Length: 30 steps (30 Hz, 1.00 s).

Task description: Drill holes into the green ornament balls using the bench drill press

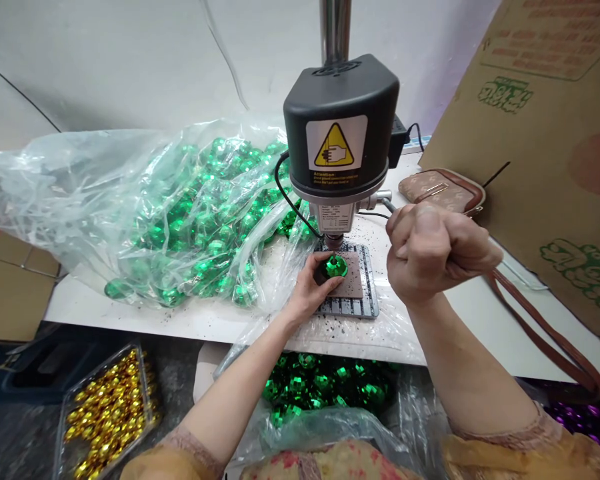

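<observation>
1 green ball (336,267) sits pinched in left hand (307,290) (under 1 drill (341,127)); right hand (433,250) grips 1 lever (387,203).

Both forearms are uncovered below the elbow, and the left hand (307,290) and right hand (433,257) are bare. At about 7 o'clock in the view the left sleeve (180,460) is mustard-yellow cloth edged with a band of dusty-pink lace. The right sleeve (525,447), at 5 o'clock, has the same yellow fabric and pink lacy trim, lying in soft folds. Between them at 6 o'clock the garment front (325,463) has pink-red flowers printed on pale yellow.
</observation>
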Available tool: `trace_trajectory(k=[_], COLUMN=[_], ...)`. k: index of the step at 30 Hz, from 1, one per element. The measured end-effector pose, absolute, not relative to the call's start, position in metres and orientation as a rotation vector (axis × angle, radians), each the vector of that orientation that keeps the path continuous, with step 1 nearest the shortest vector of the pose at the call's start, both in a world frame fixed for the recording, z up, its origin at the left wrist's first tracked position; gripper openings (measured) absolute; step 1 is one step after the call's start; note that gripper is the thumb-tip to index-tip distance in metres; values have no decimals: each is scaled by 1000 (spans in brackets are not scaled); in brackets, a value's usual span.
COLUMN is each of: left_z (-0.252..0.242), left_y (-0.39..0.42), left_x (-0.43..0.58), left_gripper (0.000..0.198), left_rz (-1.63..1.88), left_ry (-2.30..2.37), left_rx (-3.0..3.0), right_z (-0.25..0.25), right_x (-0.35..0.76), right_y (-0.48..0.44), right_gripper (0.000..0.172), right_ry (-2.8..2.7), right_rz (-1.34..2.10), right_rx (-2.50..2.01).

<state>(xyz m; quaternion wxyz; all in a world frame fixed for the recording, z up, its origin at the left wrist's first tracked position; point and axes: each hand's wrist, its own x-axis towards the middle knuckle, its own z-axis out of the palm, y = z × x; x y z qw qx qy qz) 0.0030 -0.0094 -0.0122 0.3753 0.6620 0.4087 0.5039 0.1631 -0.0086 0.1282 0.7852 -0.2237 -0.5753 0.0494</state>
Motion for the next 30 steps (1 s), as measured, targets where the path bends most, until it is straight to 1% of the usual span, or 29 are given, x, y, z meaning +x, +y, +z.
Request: trace_trajectory(k=[3, 13, 18, 26, 28, 30], left_z=[-13, -14, -14, -15, -15, -15], left_y=[-9, -9, -10, -10, -9, -9], left_x=[3, 3, 3, 2, 2, 2], left_gripper=[50, 49, 50, 50, 51, 51], left_rz=[1294, 1281, 1271, 1259, 1264, 1271], left_ry=[1041, 1042, 1030, 1009, 1003, 995], left_rx=[1698, 1689, 1675, 1642, 1624, 1596], right_z=[122, 116, 118, 107, 107, 117], right_x=[161, 162, 161, 165, 165, 163], right_y=[-4, 2, 2, 6, 4, 0], right_gripper=[51, 49, 47, 42, 43, 46], right_ry=[-1108, -1174, -1195, -1276, -1301, -1253], right_rz=[-17, -49, -105, -79, -65, -24], right_rx=[-384, -246, -245, -124, -106, -189])
